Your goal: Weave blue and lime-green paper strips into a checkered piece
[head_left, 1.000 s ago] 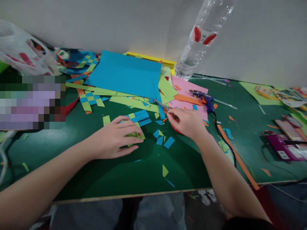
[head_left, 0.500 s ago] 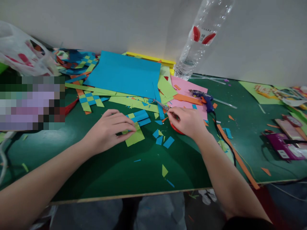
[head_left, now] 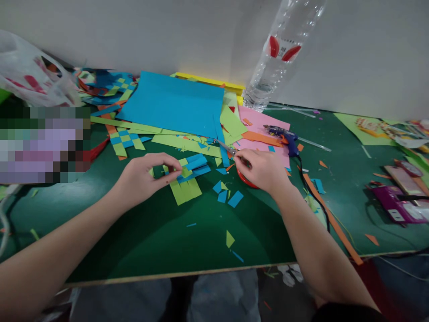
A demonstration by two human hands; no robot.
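On the green table [head_left: 201,246], woven blue-and-green paper [head_left: 186,191] lies at my left hand [head_left: 144,179], its spread fingers now drawn into a pinch, uncovering green strips; whether they grip, I can't tell. My right hand [head_left: 263,169] holds scissors [head_left: 231,150].

Gry wall [head_left: 150,38] (smooth), grn tbl [head_left: 264,232], dk floor [head_left: 284,306]

Left hand [head_left: 144,176]: thumb [head_left: 167,180] and index finger [head_left: 167,159] meet at tips in a pinch, other fingers mostly hidden behind. Left forearm [head_left: 73,237] bare, runs back from pinch, outward left. Right hand [head_left: 266,167]: fingers curled into a closed grip, back of hand up. Right forearm [head_left: 315,237] bare, runs back from grip, outward right.
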